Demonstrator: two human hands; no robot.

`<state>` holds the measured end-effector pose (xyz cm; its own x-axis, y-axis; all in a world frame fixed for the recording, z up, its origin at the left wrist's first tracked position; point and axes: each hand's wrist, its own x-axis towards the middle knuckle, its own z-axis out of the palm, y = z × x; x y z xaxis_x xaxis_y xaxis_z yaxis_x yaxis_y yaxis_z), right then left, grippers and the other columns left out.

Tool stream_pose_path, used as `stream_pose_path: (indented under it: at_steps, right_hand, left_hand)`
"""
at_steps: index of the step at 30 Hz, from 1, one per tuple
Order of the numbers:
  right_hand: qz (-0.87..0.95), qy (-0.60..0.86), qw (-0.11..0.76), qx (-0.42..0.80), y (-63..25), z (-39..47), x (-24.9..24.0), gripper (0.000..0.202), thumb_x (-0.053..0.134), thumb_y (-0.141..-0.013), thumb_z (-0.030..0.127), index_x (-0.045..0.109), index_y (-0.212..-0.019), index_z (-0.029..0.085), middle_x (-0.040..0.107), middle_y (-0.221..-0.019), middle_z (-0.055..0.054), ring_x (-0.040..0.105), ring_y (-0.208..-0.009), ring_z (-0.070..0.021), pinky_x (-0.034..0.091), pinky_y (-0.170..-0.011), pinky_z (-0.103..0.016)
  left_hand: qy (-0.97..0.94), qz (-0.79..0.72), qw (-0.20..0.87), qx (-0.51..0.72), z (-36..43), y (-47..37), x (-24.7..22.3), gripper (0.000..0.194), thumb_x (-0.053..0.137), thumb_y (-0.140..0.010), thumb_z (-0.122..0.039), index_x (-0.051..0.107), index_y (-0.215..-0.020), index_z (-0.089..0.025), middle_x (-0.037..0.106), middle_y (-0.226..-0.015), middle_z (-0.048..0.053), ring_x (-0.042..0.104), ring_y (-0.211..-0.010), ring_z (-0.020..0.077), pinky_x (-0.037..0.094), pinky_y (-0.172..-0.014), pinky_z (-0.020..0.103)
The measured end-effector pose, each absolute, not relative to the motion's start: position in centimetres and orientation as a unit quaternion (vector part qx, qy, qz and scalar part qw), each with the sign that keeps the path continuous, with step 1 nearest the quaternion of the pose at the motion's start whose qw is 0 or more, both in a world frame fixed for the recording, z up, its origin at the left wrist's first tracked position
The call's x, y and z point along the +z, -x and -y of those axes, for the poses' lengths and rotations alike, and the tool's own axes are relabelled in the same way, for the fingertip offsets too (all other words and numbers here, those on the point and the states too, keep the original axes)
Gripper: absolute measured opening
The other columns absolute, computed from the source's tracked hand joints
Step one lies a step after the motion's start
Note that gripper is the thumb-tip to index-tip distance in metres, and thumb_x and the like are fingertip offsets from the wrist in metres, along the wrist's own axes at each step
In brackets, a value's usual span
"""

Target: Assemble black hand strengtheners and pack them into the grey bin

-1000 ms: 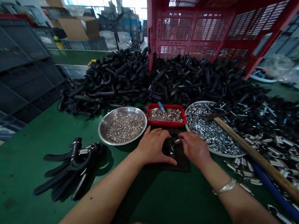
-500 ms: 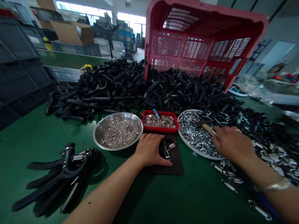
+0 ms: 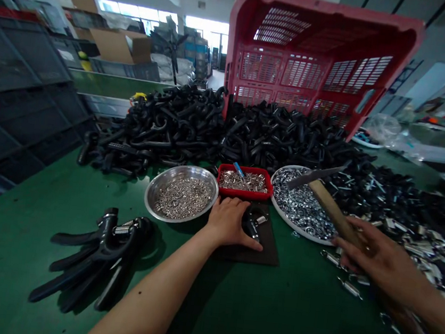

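My right hand (image 3: 376, 259) is closed round the wooden handle of a hammer (image 3: 330, 210). The hammer's flat metal head is lifted over the round tray of small metal rings (image 3: 302, 205). My left hand (image 3: 229, 224) lies over a black hand grip strengthener (image 3: 254, 228) on a dark mat (image 3: 264, 253), fingers and thumb curved round it. A coil spring shows on that piece's right side; the rest is hidden under my palm. To the left, several black hand grip strengtheners with springs (image 3: 102, 252) lie in a fanned stack on the green table.
A steel bowl of small metal parts (image 3: 147, 196) and a red tray of pins (image 3: 245, 194) stand beyond my left hand. Black handles (image 3: 178, 130) heap across the back before a tipped red crate (image 3: 329, 7). Loose springs (image 3: 350, 289) lie near my right hand.
My right hand has drawn back to the right and nearer me, lifting the hammer off the tray of rings. My left hand stays on the piece; the whole view has shifted slightly.
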<state>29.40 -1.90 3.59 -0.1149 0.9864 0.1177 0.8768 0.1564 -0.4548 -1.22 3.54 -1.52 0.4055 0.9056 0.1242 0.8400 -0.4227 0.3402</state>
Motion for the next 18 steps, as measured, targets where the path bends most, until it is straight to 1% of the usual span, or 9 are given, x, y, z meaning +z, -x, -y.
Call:
stream_pose_path:
  at_steps: [2,4,5,7,8,10,14,16,18]
  right_hand:
    - [0.774,0.596,0.206,0.056,-27.1,3.6,3.5,0.053,0.045,-0.081,0.041,0.035,-0.131,0.025,0.066,-0.097,-0.006,0.065,-0.072,-0.0213,0.054,-0.056,-0.031]
    - [0.806,0.555,0.204,-0.037,-25.2,4.5,3.1,0.054,0.043,-0.082,0.036,0.031,-0.134,0.028,0.060,-0.112,-0.006,0.063,-0.085,-0.0223,0.054,-0.066,-0.032]
    - [0.818,0.536,0.199,-0.063,-24.4,4.6,2.8,0.054,0.042,-0.083,0.033,0.028,-0.135,0.029,0.059,-0.114,-0.006,0.063,-0.087,-0.0221,0.054,-0.067,-0.032]
    - [0.837,0.515,0.170,-0.076,-23.5,4.5,2.3,0.054,0.039,-0.084,0.029,0.025,-0.136,0.030,0.063,-0.108,-0.005,0.064,-0.081,-0.0207,0.055,-0.063,-0.031]
    - [0.845,0.509,0.151,-0.069,-23.2,4.3,2.1,0.054,0.038,-0.084,0.028,0.026,-0.136,0.031,0.065,-0.104,-0.005,0.065,-0.077,-0.0203,0.055,-0.060,-0.031]
    - [0.854,0.501,0.126,-0.055,-23.2,4.1,2.0,0.052,0.039,-0.084,0.027,0.029,-0.135,0.031,0.066,-0.101,-0.004,0.065,-0.076,-0.0201,0.055,-0.061,-0.032]
    - [0.838,0.514,0.168,-0.077,-23.6,4.3,2.6,0.054,0.041,-0.085,0.028,0.025,-0.136,0.029,0.060,-0.114,-0.004,0.063,-0.086,-0.0198,0.054,-0.071,-0.031]
    - [0.814,0.536,0.193,-0.112,-24.1,4.7,2.6,0.058,0.042,-0.084,0.030,0.021,-0.138,0.028,0.059,-0.115,-0.005,0.063,-0.086,-0.0206,0.054,-0.071,-0.030]
    - [0.797,0.556,0.191,-0.137,-24.8,5.0,2.0,0.059,0.042,-0.084,0.031,0.019,-0.139,0.026,0.060,-0.112,-0.006,0.063,-0.086,-0.0218,0.055,-0.069,-0.030]
  left_hand:
    - [-0.829,-0.528,0.112,0.147,-3.6,1.2,-1.5,0.105,0.048,-0.034,-0.084,0.045,-0.119,-0.022,0.050,-0.115,0.007,0.042,-0.106,0.0290,0.018,-0.100,0.048]
    - [-0.828,-0.530,0.111,0.144,-3.6,1.2,-1.4,0.105,0.048,-0.034,-0.084,0.045,-0.119,-0.022,0.050,-0.114,0.006,0.042,-0.105,0.0284,0.020,-0.099,0.047]
    - [-0.829,-0.530,0.109,0.143,-3.6,1.2,-1.4,0.105,0.049,-0.033,-0.084,0.045,-0.118,-0.022,0.050,-0.114,0.006,0.043,-0.105,0.0282,0.021,-0.099,0.046]
    - [-0.831,-0.527,0.109,0.143,-3.6,1.3,-1.3,0.105,0.049,-0.032,-0.084,0.046,-0.117,-0.021,0.051,-0.111,0.006,0.044,-0.103,0.0279,0.025,-0.097,0.045]
    - [-0.832,-0.525,0.110,0.144,-3.6,1.3,-1.3,0.105,0.049,-0.032,-0.084,0.047,-0.116,-0.021,0.051,-0.110,0.006,0.044,-0.102,0.0278,0.027,-0.095,0.044]
    - [-0.833,-0.520,0.115,0.148,-3.6,1.4,-1.3,0.104,0.049,-0.032,-0.084,0.047,-0.115,-0.021,0.052,-0.109,0.006,0.044,-0.101,0.0277,0.031,-0.092,0.042]
    - [-0.835,-0.518,0.119,0.142,-3.7,1.5,-1.2,0.105,0.049,-0.032,-0.084,0.046,-0.117,-0.022,0.051,-0.112,0.006,0.043,-0.103,0.0282,0.030,-0.092,0.042]
    - [-0.836,-0.519,0.121,0.134,-3.7,1.5,-1.2,0.107,0.047,-0.032,-0.085,0.045,-0.119,-0.022,0.050,-0.113,0.006,0.043,-0.103,0.0284,0.030,-0.093,0.042]
    - [-0.837,-0.517,0.122,0.130,-3.8,1.5,-1.2,0.108,0.046,-0.032,-0.085,0.044,-0.120,-0.021,0.050,-0.114,0.007,0.043,-0.104,0.0288,0.029,-0.094,0.043]
